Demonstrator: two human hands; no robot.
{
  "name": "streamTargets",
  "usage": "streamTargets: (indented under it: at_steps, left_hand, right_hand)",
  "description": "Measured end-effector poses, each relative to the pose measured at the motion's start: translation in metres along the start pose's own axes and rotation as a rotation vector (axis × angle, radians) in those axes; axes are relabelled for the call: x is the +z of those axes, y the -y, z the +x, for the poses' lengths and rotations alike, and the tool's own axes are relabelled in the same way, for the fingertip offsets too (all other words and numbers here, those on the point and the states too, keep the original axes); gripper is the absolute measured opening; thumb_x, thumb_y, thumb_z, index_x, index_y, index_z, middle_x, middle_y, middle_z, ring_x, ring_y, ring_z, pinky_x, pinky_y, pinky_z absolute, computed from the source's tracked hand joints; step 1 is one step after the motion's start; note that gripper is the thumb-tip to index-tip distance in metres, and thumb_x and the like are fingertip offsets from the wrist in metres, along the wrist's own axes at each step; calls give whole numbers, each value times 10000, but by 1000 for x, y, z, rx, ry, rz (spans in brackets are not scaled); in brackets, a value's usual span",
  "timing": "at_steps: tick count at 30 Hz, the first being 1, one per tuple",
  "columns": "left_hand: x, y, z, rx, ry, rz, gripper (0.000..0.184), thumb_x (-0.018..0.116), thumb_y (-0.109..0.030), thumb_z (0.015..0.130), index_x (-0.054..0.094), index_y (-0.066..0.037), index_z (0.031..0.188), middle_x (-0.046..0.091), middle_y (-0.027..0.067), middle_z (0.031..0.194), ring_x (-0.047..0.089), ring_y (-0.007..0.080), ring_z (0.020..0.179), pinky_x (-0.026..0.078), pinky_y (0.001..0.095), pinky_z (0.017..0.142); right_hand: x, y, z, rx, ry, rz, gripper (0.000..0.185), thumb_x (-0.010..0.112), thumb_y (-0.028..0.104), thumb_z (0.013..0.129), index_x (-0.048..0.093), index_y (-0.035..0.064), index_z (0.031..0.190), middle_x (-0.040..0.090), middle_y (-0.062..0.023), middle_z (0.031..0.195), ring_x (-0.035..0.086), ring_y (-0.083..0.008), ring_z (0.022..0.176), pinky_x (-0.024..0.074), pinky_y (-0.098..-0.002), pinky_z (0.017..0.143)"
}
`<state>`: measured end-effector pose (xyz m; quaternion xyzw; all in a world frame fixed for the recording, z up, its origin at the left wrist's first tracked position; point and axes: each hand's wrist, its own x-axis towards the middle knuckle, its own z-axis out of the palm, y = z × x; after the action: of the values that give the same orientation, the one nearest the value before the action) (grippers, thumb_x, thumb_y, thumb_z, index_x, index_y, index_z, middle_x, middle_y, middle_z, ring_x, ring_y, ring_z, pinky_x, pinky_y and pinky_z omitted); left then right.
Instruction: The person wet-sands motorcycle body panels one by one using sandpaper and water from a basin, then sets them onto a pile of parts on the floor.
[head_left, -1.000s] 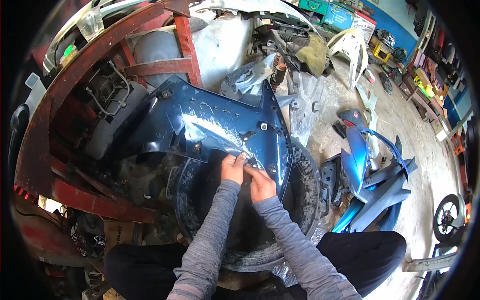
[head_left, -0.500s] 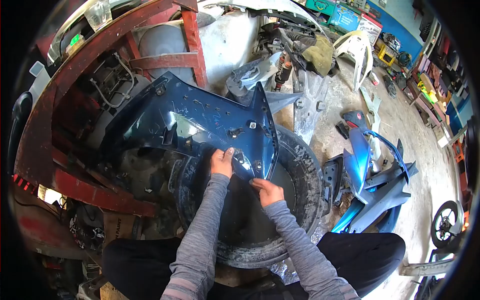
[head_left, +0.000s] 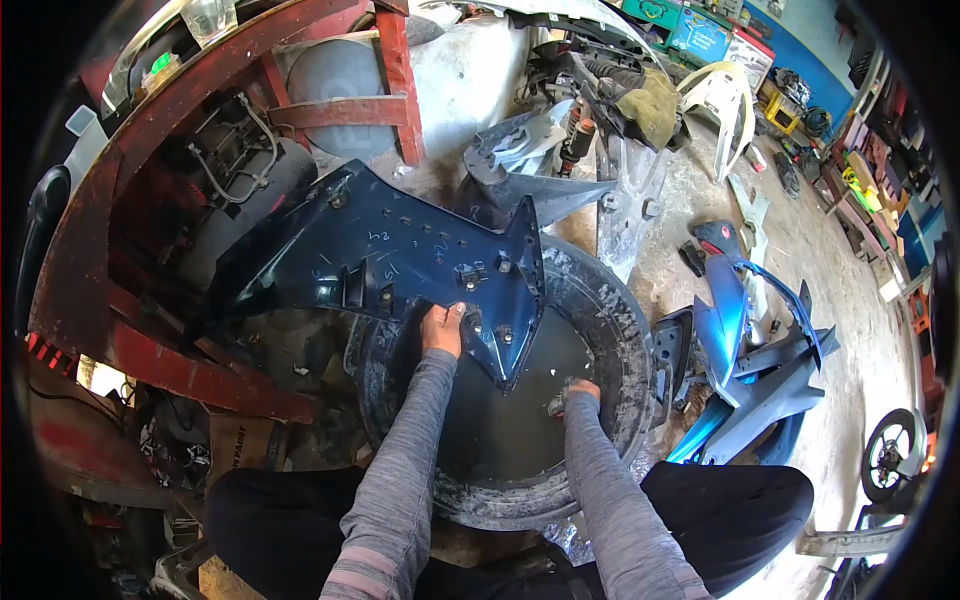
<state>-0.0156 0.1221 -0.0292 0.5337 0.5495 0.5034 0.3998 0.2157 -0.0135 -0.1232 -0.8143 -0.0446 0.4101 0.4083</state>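
At the far left, a red frame [head_left: 75, 270] curves inward, its outer side cut off by the dark border of the view; the machinery within it lies in deep shadow and is hard to make out. Below it sits a cardboard box [head_left: 238, 450], partly covered, its lettering legible only as "N PAINT". A dark blue panel [head_left: 300, 240], bearing chalk-like marks and small metal clips, extends from the shadow beside the frame across the far left rim of the round black basin [head_left: 622, 345]; its left end merges with the dark surroundings. The left hand [head_left: 441, 328] grips the near edge of the panel, thumb on top, the other fingers largely hidden. Beside this grip, the panel's pointed end overhangs the dark, cloudy water [head_left: 500, 430]; whether the tip touches the surface cannot be told. The right hand [head_left: 582, 392] is inside the basin, near its right wall, with the fingers mostly out of sight; whether it is open or closed cannot be told. At its fingertips shows a small grey piece [head_left: 557, 405], too indistinct to identify. On the floor to the right of the basin, blue fairing parts [head_left: 725, 300] overlap one another, concealing their outlines. Farthest right, a wheel [head_left: 888, 460] stands near the dark border.
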Motion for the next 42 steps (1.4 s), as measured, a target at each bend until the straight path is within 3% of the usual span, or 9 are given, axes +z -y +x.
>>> streamTargets:
  at_steps: [1,3,8,18,24,30,32,35,42]
  left_hand:
    - [1,3,1,-40,4,40,371,641,-294,835,523,32,702,574,175,671,561,275,641,426,388,622]
    - [5,10,0,-88,8,79,377,644,-293,834,518,32,691,568,173,659,556,268,631,424,388,615]
    - [7,16,6,-107,13,60,381,652,-290,827,515,35,683,559,169,643,535,254,598,420,390,605]
    - [7,-18,0,1,6,-59,282,642,-237,860,497,-57,698,451,-18,581,393,62,447,358,237,391]
    - [0,-39,1,-262,64,-192,177,588,-153,884,592,20,852,613,29,702,522,115,660,442,307,645]
    - [6,-28,2,-107,43,-187,160,585,-137,881,605,19,912,642,52,810,547,109,728,456,289,697]
    - [10,-24,2,47,1,-120,162,606,-193,881,591,-43,823,512,-21,653,449,57,558,391,237,491]
    - [15,-28,-4,-30,23,-79,177,587,-139,874,619,4,973,662,96,856,574,125,767,462,293,736]
    - [9,-58,-3,-2,-36,5,189,616,-175,871,598,1,805,573,4,669,492,70,632,444,263,596]
  right_hand:
    - [3,22,-21,206,54,355,216,575,118,788,677,109,978,674,-122,879,642,-282,759,535,-421,609]
    - [0,68,-89,-221,301,-169,292,526,70,778,666,102,1031,672,-121,886,647,-247,781,535,-390,660]
    - [29,74,-91,-784,390,151,385,450,-146,714,611,1,1032,665,-104,914,653,-184,763,536,-294,706]
    - [-25,49,-87,-505,-101,-515,161,636,95,739,691,91,890,680,-137,845,658,-298,843,508,-365,785]
    - [-20,30,-35,-410,-5,-667,193,578,118,745,691,123,901,661,-171,940,620,-328,964,482,-381,873]
    - [-4,102,-146,-1081,17,-350,228,496,-14,741,652,55,893,659,-165,814,647,-327,778,518,-373,709]
    - [9,101,-144,-1319,74,-296,244,498,-13,761,642,48,947,657,-169,845,645,-329,781,519,-380,703]
    - [24,101,-153,-1309,102,-277,292,491,-29,727,638,47,968,662,-148,926,643,-330,816,518,-398,760]
    - [29,86,-166,-1308,64,-361,302,492,-25,747,671,68,973,660,-167,860,634,-334,772,514,-403,730]
